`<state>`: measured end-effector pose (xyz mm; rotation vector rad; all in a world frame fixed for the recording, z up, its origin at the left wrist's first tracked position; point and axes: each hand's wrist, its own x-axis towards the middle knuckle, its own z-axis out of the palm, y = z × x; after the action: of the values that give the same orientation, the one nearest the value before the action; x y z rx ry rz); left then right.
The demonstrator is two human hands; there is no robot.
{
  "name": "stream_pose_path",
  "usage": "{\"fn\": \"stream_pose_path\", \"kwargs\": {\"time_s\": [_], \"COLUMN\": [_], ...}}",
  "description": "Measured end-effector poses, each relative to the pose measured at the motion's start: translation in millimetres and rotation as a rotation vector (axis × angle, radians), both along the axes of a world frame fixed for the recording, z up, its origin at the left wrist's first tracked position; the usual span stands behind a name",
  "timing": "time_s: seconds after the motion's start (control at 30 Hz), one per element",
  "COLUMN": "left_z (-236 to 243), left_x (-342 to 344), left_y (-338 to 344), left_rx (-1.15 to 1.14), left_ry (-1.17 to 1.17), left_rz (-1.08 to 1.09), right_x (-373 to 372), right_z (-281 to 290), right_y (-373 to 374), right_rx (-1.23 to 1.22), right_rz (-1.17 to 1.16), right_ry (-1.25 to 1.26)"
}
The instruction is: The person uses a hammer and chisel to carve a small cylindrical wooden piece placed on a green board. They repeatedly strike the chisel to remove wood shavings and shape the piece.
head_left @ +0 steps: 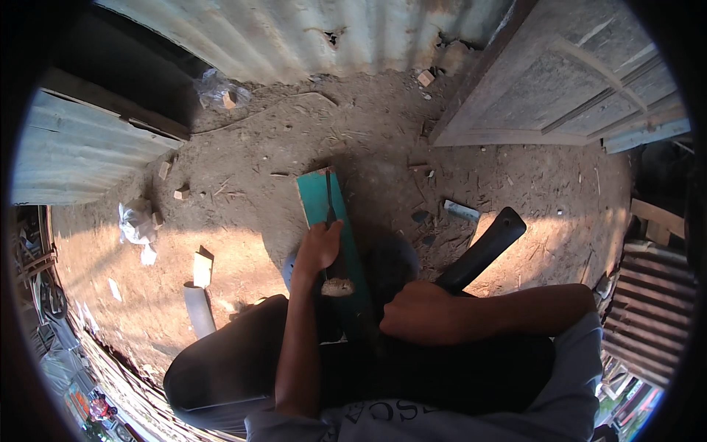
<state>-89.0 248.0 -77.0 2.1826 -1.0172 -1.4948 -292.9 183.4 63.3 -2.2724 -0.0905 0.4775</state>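
Note:
A long board painted green [313, 197] slants away from my lap, between my knees, its far end chipped to bare wood. My left hand [318, 247] is closed over the board, around a slim dark tool [329, 193] whose narrow end points away from me along the board. A pale patch [337, 287] shows just below that hand. My right hand [416, 313] is a fist beside the board, over my right thigh; what it grips, if anything, is hidden. Just beyond it, a broad black strip with a hole near its end [486, 250] slants up to the right; its near end is hidden.
Wood chips and small offcuts [181, 193] litter the dirt floor. A white plastic bag [136, 222] and a curved grey piece [197, 306] lie left; a pale flat bar [461, 211] lies right. Corrugated metal sheets [294, 37] and a wooden door [545, 81] stand ahead.

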Motion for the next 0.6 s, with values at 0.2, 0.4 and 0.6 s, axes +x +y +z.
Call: {"fn": "stream_pose_path", "kwargs": {"time_s": [0.2,0.4,0.6], "left_z": [-8.0,-14.0,28.8], "left_x": [7.4,20.3,25.1], "left_y": [0.9,-1.0,-20.1], "left_rx": [0.090,-0.050,-0.093], "left_ry": [0.033,0.209,0.494], "left_rz": [-0.084,0.109,0.356], "right_x": [0.7,9.1,-18.0], "right_z": [-1.4,27.8,47.4], "right_y": [-3.6,-34.2,-73.5], "right_rx": [-0.037,-0.241,-0.427], "right_rz": [-0.056,-0.137,-0.473], "right_ry": [0.003,0.129,0.191]}}
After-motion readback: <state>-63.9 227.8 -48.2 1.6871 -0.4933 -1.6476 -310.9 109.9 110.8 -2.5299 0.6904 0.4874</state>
